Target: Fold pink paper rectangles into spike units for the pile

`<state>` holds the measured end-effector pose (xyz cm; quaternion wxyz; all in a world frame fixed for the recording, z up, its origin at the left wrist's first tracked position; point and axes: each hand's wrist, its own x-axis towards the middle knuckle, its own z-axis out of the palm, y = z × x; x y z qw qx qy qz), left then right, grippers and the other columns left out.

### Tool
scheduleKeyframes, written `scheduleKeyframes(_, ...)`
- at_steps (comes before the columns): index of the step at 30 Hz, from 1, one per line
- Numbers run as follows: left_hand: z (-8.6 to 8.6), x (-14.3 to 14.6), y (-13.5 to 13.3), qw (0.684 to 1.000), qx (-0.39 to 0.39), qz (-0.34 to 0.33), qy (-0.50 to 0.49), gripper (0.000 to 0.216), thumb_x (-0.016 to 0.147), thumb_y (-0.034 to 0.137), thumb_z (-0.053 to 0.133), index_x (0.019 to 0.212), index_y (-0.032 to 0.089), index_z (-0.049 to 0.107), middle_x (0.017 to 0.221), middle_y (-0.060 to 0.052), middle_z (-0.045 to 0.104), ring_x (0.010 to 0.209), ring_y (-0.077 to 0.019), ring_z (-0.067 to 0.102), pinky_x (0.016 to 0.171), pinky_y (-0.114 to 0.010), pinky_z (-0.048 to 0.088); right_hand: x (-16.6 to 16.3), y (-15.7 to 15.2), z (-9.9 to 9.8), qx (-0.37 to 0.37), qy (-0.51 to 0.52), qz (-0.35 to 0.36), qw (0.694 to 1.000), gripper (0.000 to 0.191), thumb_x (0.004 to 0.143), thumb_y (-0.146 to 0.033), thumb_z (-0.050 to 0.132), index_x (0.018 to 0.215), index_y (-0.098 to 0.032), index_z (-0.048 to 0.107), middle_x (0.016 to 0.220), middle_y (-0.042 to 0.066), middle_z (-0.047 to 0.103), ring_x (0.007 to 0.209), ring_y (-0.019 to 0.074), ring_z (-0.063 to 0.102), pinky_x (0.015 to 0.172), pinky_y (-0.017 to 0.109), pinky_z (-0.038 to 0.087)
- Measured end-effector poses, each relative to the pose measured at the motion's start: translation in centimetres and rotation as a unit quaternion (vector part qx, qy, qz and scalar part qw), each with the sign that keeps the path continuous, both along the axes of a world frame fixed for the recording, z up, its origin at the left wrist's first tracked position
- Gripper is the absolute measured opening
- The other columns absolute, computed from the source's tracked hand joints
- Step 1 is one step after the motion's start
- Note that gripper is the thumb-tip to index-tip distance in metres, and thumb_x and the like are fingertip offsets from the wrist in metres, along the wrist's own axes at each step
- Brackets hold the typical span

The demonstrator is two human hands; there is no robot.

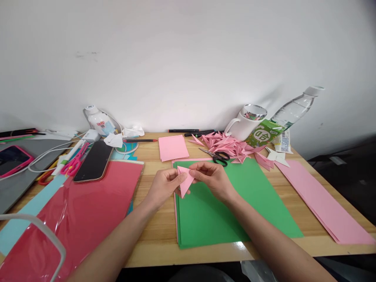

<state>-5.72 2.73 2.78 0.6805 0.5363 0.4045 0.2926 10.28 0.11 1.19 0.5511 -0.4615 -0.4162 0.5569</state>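
A small folded pink paper (184,187), pointed at its lower end, is held between both hands above the left edge of a green paper stack (249,203). My left hand (164,186) pinches its left side between thumb and fingers. From the right, my right hand (213,178) grips the upper corner, thumb against the paper. Just beyond the hands lies a stack of pink paper squares (173,148). Black-handled scissors (220,157) rest at the green stack's far edge, beside a heap of folded pink paper pieces (226,144).
At the back right stand a white mug (246,123), a green packet (266,133) and a tilted clear bottle (295,107). Pink strips (326,203) lie right. On the left are a red paper pack (102,203), a phone (93,161), pink scissors (75,160) and a white bottle (101,120).
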Motion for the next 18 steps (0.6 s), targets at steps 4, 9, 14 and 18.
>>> scheduleKeyframes(4, 0.15, 0.16, -0.19, 0.999, -0.032, -0.019, 0.009, 0.040, 0.073, 0.052, 0.062, 0.079, 0.012, 0.059, 0.076, -0.008, 0.067, 0.047, -0.0152, 0.062, 0.039, -0.024, 0.046, 0.02, 0.03, 0.00, 0.005, -0.005, 0.022, 1.000, 0.027, 0.064, -0.037, 0.074, 0.078, -0.016, 0.067, 0.066, -0.001, 0.064, 0.055, 0.0099, 0.057, 0.058, 0.026, 0.051)
scheduleKeyframes(9, -0.26, -0.12, -0.07, 0.996, 0.042, -0.037, 0.072, 0.036, 0.076, 0.048, 0.059, 0.068, 0.013, 0.059, 0.044, 0.001, 0.054, 0.035, -0.0079, 0.046, 0.035, -0.018, 0.034, -0.09, 0.00, 0.07, -0.008, -0.041, 0.035, 0.999, 0.031, 0.068, -0.043, 0.069, 0.082, -0.015, 0.065, 0.070, 0.000, 0.064, 0.059, 0.0113, 0.057, 0.059, 0.026, 0.047)
scheduleKeyframes(14, 0.10, 0.05, -0.33, 0.984, 0.103, -0.058, 0.134, 0.036, 0.072, 0.045, 0.061, 0.053, 0.015, 0.056, 0.039, 0.005, 0.046, 0.035, -0.0064, 0.040, 0.039, -0.019, 0.028, -0.11, 0.00, 0.07, -0.006, -0.111, 0.018, 0.994, 0.034, 0.071, -0.048, 0.064, 0.066, -0.014, 0.061, 0.060, -0.002, 0.055, 0.054, 0.0083, 0.045, 0.052, 0.022, 0.035)
scheduleKeyframes(18, 0.38, 0.31, -0.56, 0.980, 0.116, -0.066, 0.150, 0.037, 0.069, 0.045, 0.063, 0.049, 0.015, 0.054, 0.036, 0.006, 0.039, 0.035, -0.0059, 0.035, 0.039, -0.019, 0.023, -0.34, 0.01, -0.28, -0.022, -0.125, 0.011, 0.992, 0.041, 0.069, -0.054, 0.062, 0.059, -0.016, 0.052, 0.052, -0.005, 0.043, 0.048, 0.0067, 0.034, 0.046, 0.021, 0.026)
